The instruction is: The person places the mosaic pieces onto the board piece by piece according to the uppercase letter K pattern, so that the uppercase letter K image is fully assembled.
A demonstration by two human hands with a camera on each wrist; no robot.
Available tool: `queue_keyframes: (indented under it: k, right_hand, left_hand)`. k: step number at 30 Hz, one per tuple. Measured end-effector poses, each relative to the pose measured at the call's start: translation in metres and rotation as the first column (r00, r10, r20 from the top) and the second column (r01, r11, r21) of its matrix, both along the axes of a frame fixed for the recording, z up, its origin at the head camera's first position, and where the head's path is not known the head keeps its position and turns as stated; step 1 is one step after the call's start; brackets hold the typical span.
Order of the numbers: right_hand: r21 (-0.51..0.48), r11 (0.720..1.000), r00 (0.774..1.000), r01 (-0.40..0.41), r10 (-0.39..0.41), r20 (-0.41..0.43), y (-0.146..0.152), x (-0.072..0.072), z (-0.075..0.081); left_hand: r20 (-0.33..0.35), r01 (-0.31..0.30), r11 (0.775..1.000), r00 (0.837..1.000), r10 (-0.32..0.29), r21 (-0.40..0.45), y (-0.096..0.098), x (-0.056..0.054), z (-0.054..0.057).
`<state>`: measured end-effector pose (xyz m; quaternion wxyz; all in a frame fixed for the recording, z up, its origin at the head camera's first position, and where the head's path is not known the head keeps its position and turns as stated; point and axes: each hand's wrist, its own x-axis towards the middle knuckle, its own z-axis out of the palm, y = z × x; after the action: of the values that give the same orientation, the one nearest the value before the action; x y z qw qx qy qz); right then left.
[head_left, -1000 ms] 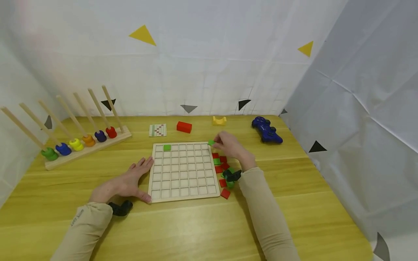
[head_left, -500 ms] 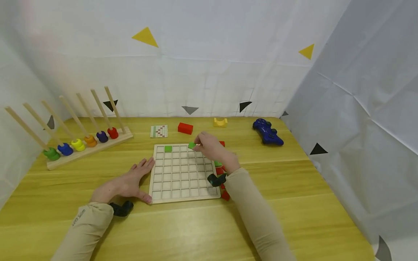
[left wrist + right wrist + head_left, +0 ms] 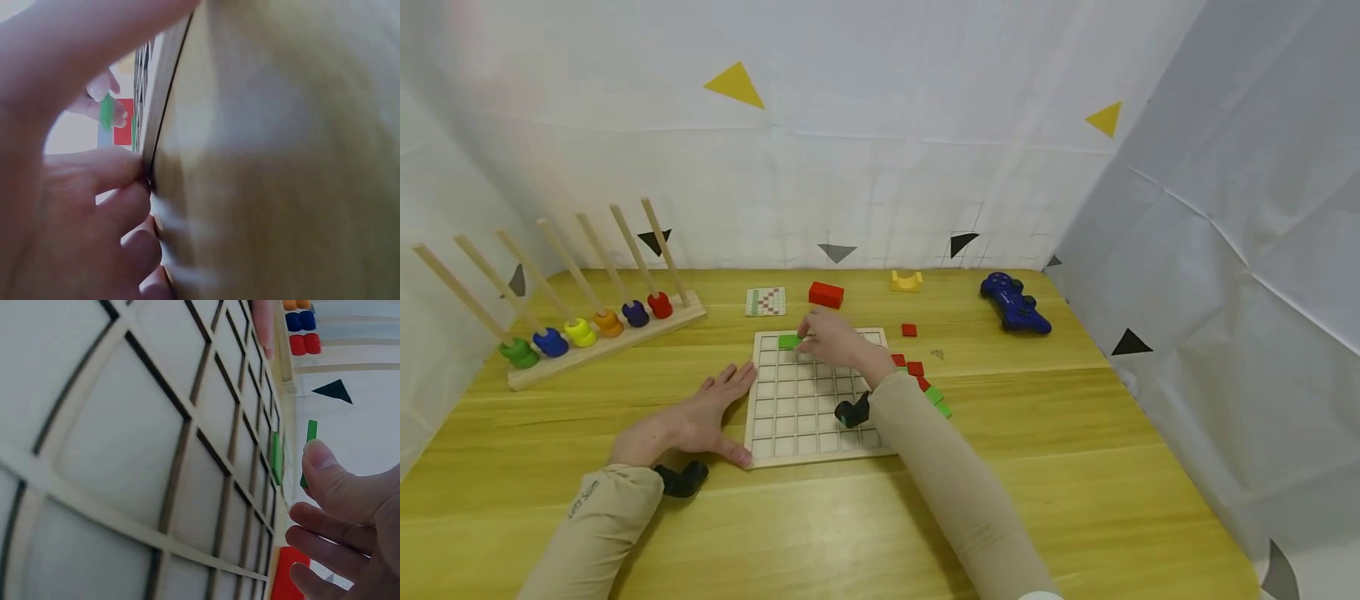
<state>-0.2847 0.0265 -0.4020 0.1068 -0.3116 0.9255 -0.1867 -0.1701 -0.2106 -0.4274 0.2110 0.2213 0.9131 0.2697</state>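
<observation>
A wooden grid board [image 3: 775,425] lies on the table, with one green square tile [image 3: 275,457] set in its far row. Just above that row, my right hand [image 3: 838,340] pinches another green tile [image 3: 312,430] between thumb and finger, beside the placed one. The held tile [image 3: 107,112] also shows edge-on in the left wrist view. Along the board's left side rests my left hand [image 3: 692,421], fingers extended against the edge and thumb at the near left corner. My right forearm covers part of the board and some loose tiles.
Loose red and green tiles [image 3: 915,368] lie right of the board. Behind it are a patterned card [image 3: 765,302], a red block [image 3: 826,294] and a yellow arch block [image 3: 906,282]. A blue game controller [image 3: 1015,303] sits back right; a peg stand with coloured beads [image 3: 610,340] stands left.
My right hand has carried the green tile leftward from the board's far right corner to beside the placed green tile. The left hand has stayed at the board's edge.
</observation>
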Motion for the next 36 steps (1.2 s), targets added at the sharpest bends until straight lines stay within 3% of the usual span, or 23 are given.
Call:
queue_keyframes:
  k: [17, 26, 36]
  right_hand:
    - [0.079, 0.996, 0.999, 0.04, -0.04, 0.003, -0.014, 0.001, -0.01]
    - [0.052, 0.998, 0.999, 0.027, -0.024, -0.047, -0.012, 0.003, -0.014]
    - [-0.012, 1.0, 1.0, 0.016, -0.017, -0.02, -0.01, 0.006, -0.01]
  left_hand:
    - [-0.005, 0.01, 1.0, 1.0, -0.01, 0.027, -0.001, 0.001, 0.001]
    - [-0.003, 0.011, 0.999, 1.0, -0.011, 0.036, 0.0, 0.0, 0.001]
    - [0.003, 0.01, 1.0, 1.0, -0.01, 0.026, 0.001, 0.002, 0.003]
